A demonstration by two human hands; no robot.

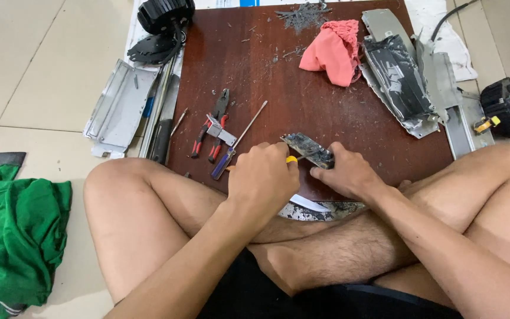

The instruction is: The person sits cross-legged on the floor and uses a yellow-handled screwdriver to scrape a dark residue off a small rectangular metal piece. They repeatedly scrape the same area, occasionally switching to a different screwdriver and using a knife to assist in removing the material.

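While the right hand [349,175] grips the circuit board's [306,148] near end, its long axis running up-left, the left hand [262,180] clenches a yellow-tipped tool [291,159] just beside it.

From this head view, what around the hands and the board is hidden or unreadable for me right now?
- Tool in the left hand: only a yellow tip shows; the fist hides the rest.
- Circuit board: its near end is covered by the right hand; the components are too small to make out.
- White-and-grey piece under the wrists: mostly hidden by the forearms.
- Black device at the right: partly behind the knee.
- Green cloth: cut off by the left edge.
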